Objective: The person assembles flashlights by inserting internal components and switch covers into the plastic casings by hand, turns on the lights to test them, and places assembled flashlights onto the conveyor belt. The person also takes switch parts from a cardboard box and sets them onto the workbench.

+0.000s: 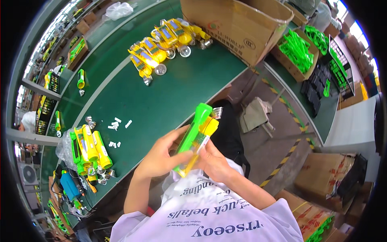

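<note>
In front of my body, both hands hold the two parts of a flashlight. My left hand (pixel 163 152) is closed round the bright green flashlight shell (pixel 196 122), its fingers partly blurred. With my right hand (pixel 215 163) I grip the yellow flashlight body (pixel 209 128) from the right, close against the shell. A silvery reflector (pixel 217 113) shows at the upper end of the yellow body. Whether the two parts are joined cannot be made out. Several small white pieces (pixel 115 124) lie on the green table to the left.
A row of yellow flashlight bodies (pixel 165 36) lies at the far side of the green table (pixel 193 78). Yellow and green flashlights (pixel 89 147) are piled at left, near a blue tool (pixel 70 185). A large cardboard box (pixel 238 24) stands at the back; green shells (pixel 297 50) fill another box.
</note>
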